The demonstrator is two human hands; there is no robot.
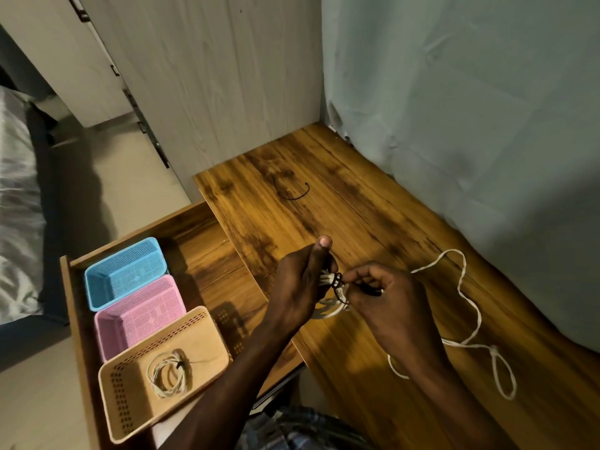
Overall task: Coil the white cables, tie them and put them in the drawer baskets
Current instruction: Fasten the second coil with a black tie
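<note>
My left hand (300,284) grips a coiled white cable (328,298) above the wooden desk top (357,216). My right hand (388,295) pinches a black tie (337,284) that loops round the coil. A loose white cable (467,303) snakes over the desk to the right of my hands. Another black tie (292,191) lies on the desk farther back. In the open drawer (201,254) stand a blue basket (126,272), a pink basket (141,315) and a beige basket (162,368). A tied cable coil (168,373) lies in the beige one.
A pale wardrobe panel (211,76) rises behind the desk. A grey-blue curtain (470,108) hangs along the desk's right side. A bed with grey bedding (16,206) is at the far left, across a strip of floor (130,190).
</note>
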